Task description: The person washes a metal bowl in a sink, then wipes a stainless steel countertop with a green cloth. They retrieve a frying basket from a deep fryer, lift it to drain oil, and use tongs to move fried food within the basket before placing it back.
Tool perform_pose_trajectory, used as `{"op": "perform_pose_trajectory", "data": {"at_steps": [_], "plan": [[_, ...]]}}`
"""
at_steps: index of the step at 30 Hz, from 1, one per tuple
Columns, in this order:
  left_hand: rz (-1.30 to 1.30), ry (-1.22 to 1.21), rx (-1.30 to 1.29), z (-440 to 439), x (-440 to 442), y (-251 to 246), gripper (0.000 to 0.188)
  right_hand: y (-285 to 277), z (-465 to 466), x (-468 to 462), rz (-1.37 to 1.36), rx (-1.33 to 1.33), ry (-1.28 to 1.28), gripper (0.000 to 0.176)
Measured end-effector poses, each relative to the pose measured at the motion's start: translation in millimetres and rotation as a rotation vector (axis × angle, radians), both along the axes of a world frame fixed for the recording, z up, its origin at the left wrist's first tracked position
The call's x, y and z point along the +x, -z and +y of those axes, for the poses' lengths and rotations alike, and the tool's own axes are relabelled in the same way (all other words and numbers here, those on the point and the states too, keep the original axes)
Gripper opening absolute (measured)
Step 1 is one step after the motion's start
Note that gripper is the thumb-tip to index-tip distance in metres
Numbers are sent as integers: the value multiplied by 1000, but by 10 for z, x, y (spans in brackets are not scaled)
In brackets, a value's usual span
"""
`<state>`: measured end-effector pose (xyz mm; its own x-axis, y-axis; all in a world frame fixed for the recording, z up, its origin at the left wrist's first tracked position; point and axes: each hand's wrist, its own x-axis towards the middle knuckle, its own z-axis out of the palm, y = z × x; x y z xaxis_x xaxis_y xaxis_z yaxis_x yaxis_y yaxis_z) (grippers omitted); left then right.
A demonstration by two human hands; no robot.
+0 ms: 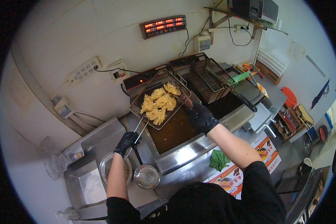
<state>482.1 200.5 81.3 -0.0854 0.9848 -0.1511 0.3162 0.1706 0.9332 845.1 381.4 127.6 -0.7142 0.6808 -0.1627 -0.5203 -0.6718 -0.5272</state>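
My left hand (pixel 126 142), in a black glove, grips the bent metal wire handle (pixel 141 125) of a wire fry basket (pixel 138 105). Several golden, crisp battered pieces of fried food (pixel 158 103) lie in that basket, which is raised over the dark oil (pixel 170 138) of a deep fryer (pixel 184 152). At the basket's right side is my right hand (pixel 203 117), gloved in black too. Its fingers are closed on a slim reddish-brown utensil (pixel 187 100) that points toward the food; the exact kind is unclear.
A second fry basket (pixel 211 81) with a black handle (pixel 246 103) rests over the right-hand fryer. Metal bowls (pixel 146 177) stand at lower left beside a steel tray of white powder (pixel 93 184). A green cloth (pixel 219 160) lies on printed sheets (pixel 226 179). A lit timer panel (pixel 163 26) hangs above.
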Motion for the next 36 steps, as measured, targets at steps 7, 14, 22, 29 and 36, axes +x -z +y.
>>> {"op": "perform_pose_trajectory", "data": {"at_steps": [7, 14, 22, 29, 36], "plan": [[94, 56, -28, 13, 55, -171, 24, -423, -192, 582, -726, 840, 116, 38], [95, 19, -78, 29, 31, -272, 21, -682, -617, 1075, -798, 1079, 188, 25], [277, 35, -126, 87, 23, -649, 25, -254, -739, 1205, -1036, 835, -40, 30], [157, -61, -235, 83, 137, -966, 30, 844, -110, 225, -949, 645, -8, 26], [151, -78, -273, 92, 141, -961, 30, 1349, 359, -579, -1006, 777, -52, 29]]}}
